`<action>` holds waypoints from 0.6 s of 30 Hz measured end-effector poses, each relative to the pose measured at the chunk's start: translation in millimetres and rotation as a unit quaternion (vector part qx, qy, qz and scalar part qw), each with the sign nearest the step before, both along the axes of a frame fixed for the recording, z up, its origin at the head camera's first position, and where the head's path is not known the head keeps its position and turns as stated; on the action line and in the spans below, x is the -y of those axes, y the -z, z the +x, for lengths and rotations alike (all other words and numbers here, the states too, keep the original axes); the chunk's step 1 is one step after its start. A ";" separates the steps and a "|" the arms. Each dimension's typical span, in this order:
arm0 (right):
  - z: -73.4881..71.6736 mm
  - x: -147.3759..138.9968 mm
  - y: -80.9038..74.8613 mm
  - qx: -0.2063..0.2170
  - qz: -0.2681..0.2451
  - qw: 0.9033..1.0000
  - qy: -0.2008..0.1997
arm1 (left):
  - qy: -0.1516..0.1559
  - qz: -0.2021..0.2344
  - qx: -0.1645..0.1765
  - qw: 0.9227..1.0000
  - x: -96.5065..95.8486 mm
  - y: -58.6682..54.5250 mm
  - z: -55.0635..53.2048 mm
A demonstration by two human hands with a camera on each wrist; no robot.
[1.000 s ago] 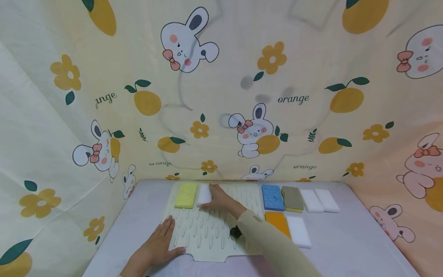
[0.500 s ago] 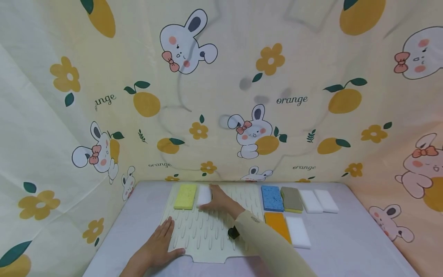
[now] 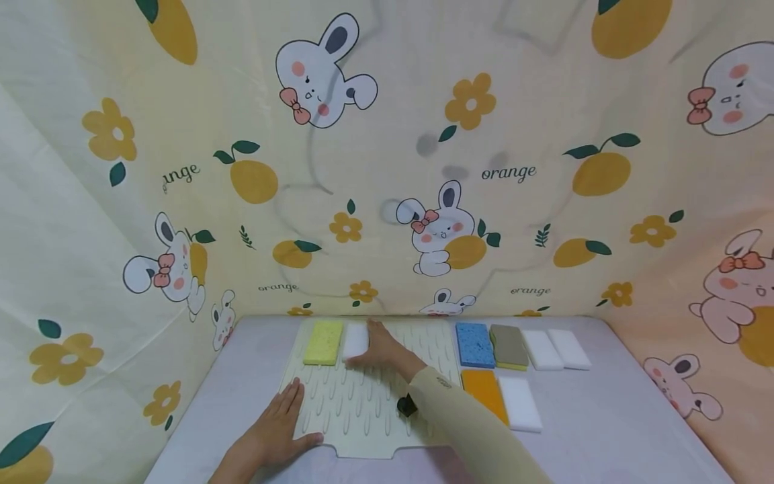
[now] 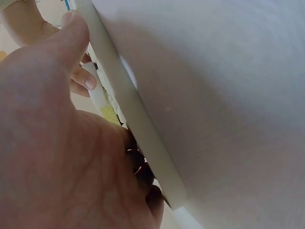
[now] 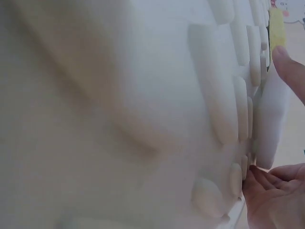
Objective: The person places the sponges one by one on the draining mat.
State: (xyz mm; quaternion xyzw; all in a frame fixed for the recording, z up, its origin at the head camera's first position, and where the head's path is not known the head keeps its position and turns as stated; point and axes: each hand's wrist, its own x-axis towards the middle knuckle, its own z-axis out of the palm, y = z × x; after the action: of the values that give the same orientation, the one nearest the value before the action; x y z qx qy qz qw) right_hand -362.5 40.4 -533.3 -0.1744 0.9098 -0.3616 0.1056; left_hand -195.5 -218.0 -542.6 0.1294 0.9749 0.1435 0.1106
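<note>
A cream ribbed drying mat [image 3: 357,410] lies on the table. On its far left part rests a yellow sponge [image 3: 323,343], with a white sponge [image 3: 355,341] just to the right of it. My right hand [image 3: 385,351] holds the white sponge between thumb and fingers; in the right wrist view, the thumb touches one end of this white sponge [image 5: 270,119] and the fingers are at the other. With fingers extended, my left hand [image 3: 272,430] rests at the mat's left edge. Its palm fills much of the left wrist view, beside the mat's rim [image 4: 138,114].
Right of the mat, a blue sponge [image 3: 474,345], a grey-brown and yellow sponge [image 3: 509,347] and two white sponges [image 3: 542,349] form a row. Nearer lie an orange sponge [image 3: 486,395] and another white sponge [image 3: 520,405]. A printed curtain [image 3: 387,148] encloses the table.
</note>
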 end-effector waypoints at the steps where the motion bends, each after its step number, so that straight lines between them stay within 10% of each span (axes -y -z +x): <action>1: -0.5 -0.4 0.6 0.000 -0.003 1.000 0.000 | 0.000 0.000 0.000 1.000 0.0 -0.4 0.2; 18: -3.3 -13.9 3.3 -0.016 0.000 0.999 -0.031 | -0.005 0.004 -0.002 1.000 1.8 1.6 -0.2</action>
State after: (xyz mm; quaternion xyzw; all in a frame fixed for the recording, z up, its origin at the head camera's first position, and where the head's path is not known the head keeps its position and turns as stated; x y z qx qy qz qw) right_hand -365.8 54.3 -536.6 -0.2082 0.9057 -0.3550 0.1018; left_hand -195.7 -219.8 -544.2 0.1257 0.9751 0.1473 0.1078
